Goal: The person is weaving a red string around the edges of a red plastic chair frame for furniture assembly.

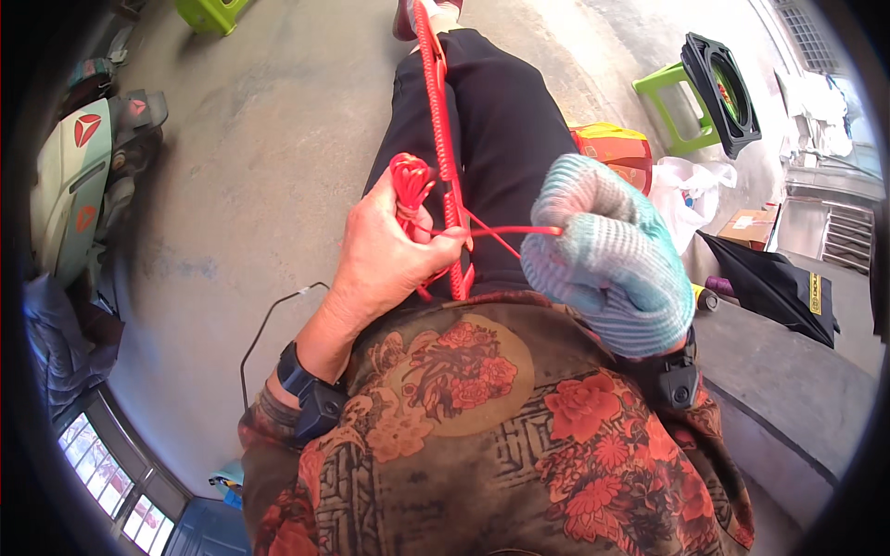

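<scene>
My left hand (375, 246), bare, is closed with thumb and fingertips pinched on a thin red cord (505, 231). A looped bundle of red cord (413, 181) sticks up between its fingers. My right hand (612, 255), in a pale blue and grey striped knit glove, is curled shut on the cord's other side, the cord running between both hands. A long red braided strap (438, 111) stretches from near my foot, down between my legs, to my left hand. Its lower end lies partly behind the fingers. A second strand slants from the braid toward the glove.
On the right are a green stool (677, 107) with a black frame leaning on it, a red-yellow bag (616, 153), a white plastic bag (691, 195) and a black umbrella (774, 287). A white-green scooter (79, 185) stands left. Another green stool (211, 14) is far off.
</scene>
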`<state>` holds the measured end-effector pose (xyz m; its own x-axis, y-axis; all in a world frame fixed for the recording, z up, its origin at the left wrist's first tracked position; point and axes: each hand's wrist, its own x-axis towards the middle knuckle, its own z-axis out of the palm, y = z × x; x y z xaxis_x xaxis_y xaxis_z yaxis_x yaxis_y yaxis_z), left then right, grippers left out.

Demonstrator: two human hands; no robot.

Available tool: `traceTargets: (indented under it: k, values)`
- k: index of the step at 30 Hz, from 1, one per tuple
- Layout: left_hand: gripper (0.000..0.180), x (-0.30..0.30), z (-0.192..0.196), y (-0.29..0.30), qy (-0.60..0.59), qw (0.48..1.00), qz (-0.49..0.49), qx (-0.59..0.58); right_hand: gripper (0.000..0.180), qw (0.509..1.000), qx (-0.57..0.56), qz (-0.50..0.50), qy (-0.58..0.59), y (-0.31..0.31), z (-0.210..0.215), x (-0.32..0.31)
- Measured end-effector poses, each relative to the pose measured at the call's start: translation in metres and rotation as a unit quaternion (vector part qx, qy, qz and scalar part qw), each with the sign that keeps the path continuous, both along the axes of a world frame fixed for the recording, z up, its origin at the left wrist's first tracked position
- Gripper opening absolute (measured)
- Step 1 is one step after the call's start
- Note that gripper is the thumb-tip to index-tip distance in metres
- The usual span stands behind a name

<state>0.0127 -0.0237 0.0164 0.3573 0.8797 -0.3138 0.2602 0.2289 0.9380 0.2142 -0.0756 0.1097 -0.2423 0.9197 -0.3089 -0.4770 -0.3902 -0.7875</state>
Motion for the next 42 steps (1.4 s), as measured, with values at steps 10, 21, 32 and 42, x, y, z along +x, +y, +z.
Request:
traceTargets:
  k: [10, 21, 32, 42]
  values:
    - [0.026, -0.058, 0.026, 0.026, -0.051, 0.981, 0.044, 0.180, 0.011, 0.879, 0.112, -0.025, -0.462, 0.041, -0.082, 0.022]
    - [0.034, -0.013, -0.007, 0.015, 0.169, 0.886, -0.121, 0.415, 0.020, 0.686, 0.314, 0.098, -0.649, 0.028, -0.084, -0.001]
    - [0.051, -0.015, 0.014, 0.008, -0.525, 0.788, -0.133, -0.294, 0.017, 0.969, 0.180, -0.013, 0.168, 0.007, -0.020, 0.024]
    - [0.042, -0.065, 0.004, -0.009, -0.528, 0.772, 0.085, -0.343, 0.036, 0.969, -0.137, 0.094, -0.185, 0.018, -0.076, -0.010]
